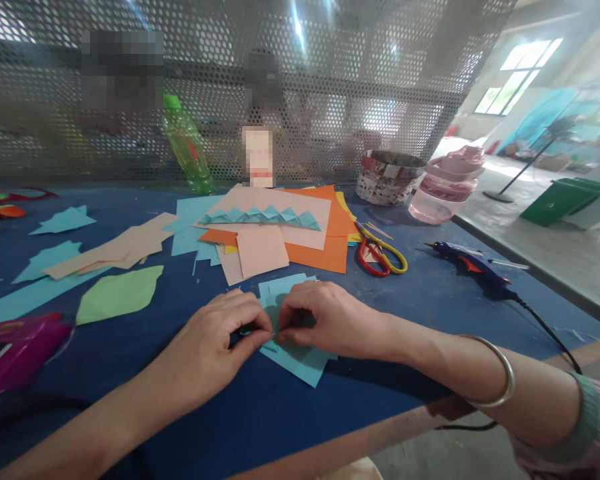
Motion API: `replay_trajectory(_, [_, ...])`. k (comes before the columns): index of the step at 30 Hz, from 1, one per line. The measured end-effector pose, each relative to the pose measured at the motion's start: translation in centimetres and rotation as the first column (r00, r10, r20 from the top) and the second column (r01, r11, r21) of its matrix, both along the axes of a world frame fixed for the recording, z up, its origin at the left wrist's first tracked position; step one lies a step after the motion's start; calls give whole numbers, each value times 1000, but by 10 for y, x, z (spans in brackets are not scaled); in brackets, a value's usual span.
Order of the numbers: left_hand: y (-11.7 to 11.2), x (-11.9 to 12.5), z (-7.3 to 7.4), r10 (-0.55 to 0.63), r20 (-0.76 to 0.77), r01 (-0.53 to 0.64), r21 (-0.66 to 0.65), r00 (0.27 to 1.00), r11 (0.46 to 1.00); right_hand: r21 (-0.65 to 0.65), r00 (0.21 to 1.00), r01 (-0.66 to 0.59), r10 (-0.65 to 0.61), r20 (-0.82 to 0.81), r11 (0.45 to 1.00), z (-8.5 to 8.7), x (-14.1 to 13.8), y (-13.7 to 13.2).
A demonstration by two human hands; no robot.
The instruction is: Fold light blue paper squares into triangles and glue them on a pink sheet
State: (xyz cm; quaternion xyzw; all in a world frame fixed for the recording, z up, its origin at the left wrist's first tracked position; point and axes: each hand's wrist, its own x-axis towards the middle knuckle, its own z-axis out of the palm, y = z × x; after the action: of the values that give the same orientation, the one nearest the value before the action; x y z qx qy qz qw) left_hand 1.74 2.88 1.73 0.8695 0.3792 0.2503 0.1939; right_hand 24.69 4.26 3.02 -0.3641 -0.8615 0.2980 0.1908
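Note:
My left hand [213, 350] and my right hand [325, 319] meet over a light blue paper piece [297, 360] lying on the blue table [420, 313]. The fingertips of both hands are pinched together on the paper's folded edge. Behind the hands lies a pile of pink, orange and blue paper sheets [280, 233] with a row of folded blue triangles [260, 217] on top. A silver bangle [497, 373] circles my right wrist.
Red and yellow scissors [380, 253] lie right of the pile, a blue glue gun [473, 267] with its cord farther right. A green paper leaf [117, 293] and paper scraps lie left, a magenta tool [15, 347] at the near left. A green bottle [187, 143], woven basket [387, 177] and pink container [445, 187] stand by a perforated screen.

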Motion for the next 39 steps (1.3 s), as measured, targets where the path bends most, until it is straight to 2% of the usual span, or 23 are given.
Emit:
replay_trajectory(13, [-1,4,0,-9,1,9,46,1000,999,-6,1000,10,-10,-1,1000,1,0,0])
replay_trajectory(26, [-5,7,-2,46,-27,-45,48,999,998,-24,1000,9,-10,-1,1000,0,-1,-1])
replay_trajectory(39, [-6,7,-2,65,-49,-63,33,997,997,47,999,43,-44,29,998,-2,-6,-5])
